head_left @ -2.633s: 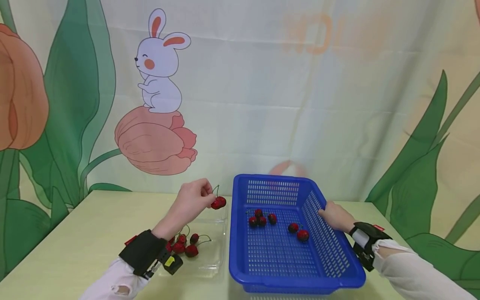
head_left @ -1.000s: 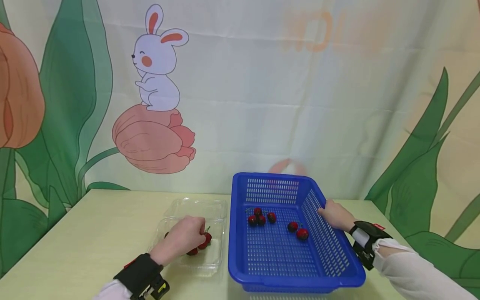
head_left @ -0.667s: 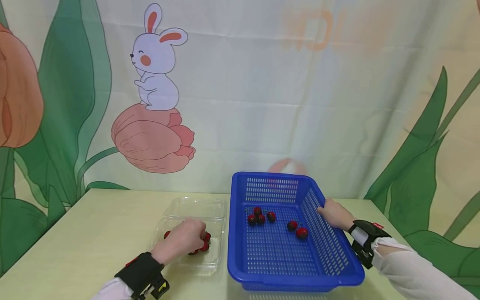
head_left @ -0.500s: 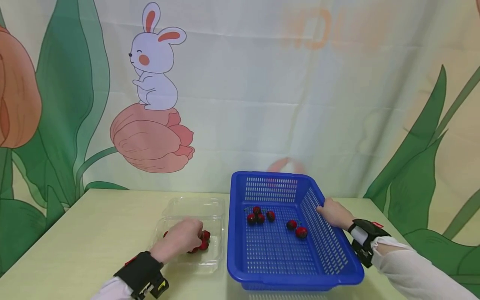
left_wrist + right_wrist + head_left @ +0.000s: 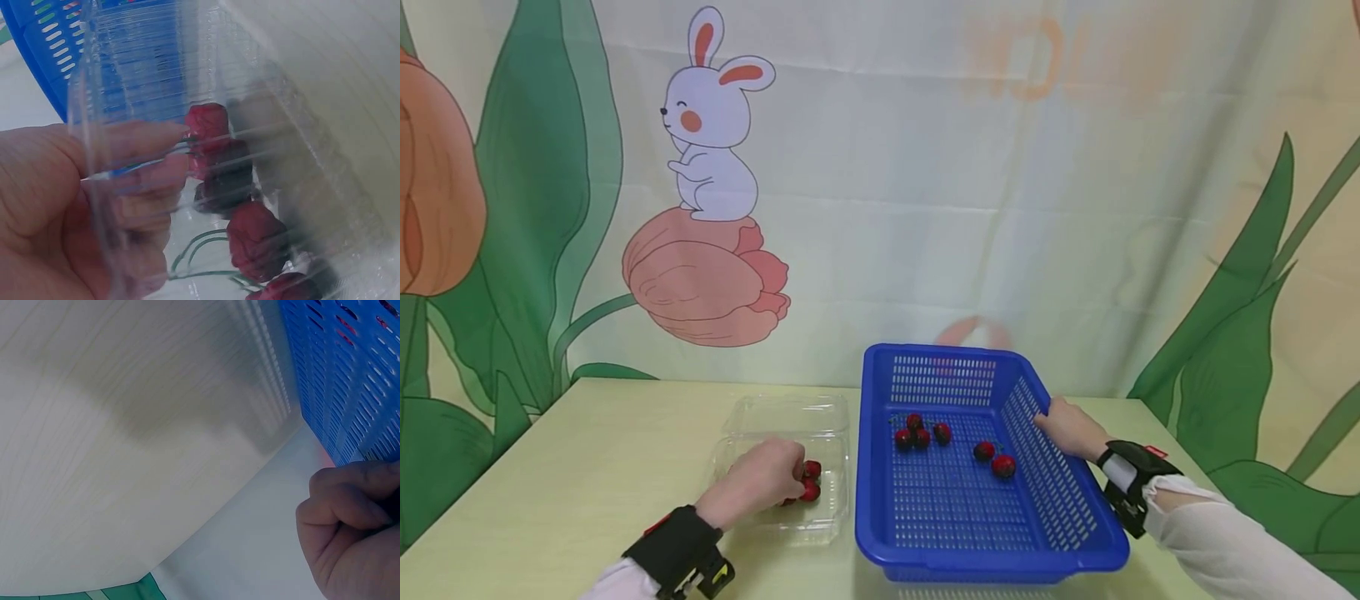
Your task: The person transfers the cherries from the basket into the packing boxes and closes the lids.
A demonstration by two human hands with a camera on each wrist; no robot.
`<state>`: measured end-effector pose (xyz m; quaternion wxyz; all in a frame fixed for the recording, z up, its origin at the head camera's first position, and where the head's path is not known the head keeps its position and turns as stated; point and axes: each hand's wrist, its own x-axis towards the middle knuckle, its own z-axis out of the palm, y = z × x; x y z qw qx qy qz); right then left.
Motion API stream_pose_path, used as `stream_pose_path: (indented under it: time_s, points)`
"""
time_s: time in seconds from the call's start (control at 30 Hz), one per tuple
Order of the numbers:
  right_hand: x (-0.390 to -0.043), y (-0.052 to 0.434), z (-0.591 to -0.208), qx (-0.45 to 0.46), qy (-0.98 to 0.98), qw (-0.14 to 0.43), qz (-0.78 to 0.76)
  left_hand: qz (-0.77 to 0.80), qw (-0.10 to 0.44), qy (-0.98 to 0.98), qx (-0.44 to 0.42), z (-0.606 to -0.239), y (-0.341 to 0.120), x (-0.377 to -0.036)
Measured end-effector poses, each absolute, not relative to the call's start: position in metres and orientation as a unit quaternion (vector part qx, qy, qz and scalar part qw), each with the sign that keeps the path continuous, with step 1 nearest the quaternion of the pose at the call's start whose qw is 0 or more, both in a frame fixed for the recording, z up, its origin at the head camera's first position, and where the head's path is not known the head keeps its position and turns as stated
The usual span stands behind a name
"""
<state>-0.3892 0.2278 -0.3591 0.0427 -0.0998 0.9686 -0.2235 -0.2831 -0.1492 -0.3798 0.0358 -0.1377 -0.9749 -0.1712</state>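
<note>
Cherries [image 5: 808, 482] half-hidden behind left hand [image 5: 762, 480]

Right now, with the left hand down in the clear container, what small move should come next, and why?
Probably close the left hand's fingers on one cherry stem and lift. The left hand sits among the cherries in the clear plastic container, apparently pinching a stem, though that is unclear. The right hand grips the blue basket, which already holds five cherries.

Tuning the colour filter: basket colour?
Solid blue perforated basket; clearest in the head view.
</note>
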Motion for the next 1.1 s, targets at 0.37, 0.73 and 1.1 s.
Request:
stream_pose_path:
  time_s: [0.37,0.73,1.1]
  points:
    - [-0.389,0.228,-0.36,-0.103,0.97,0.035,-0.215,-0.169,0.053,-0.973,-0.151,-0.365,-0.151,-0.278]
    - [-0.388,0.227,-0.359,-0.107,0.972,0.026,-0.206,-0.156,0.081,-0.977,-0.12,-0.345,-0.149,-0.274]
    - [-0.389,0.228,-0.36,-0.102,0.972,0.031,-0.209,-0.157,0.093,-0.977,-0.108,-0.331,-0.139,-0.275]
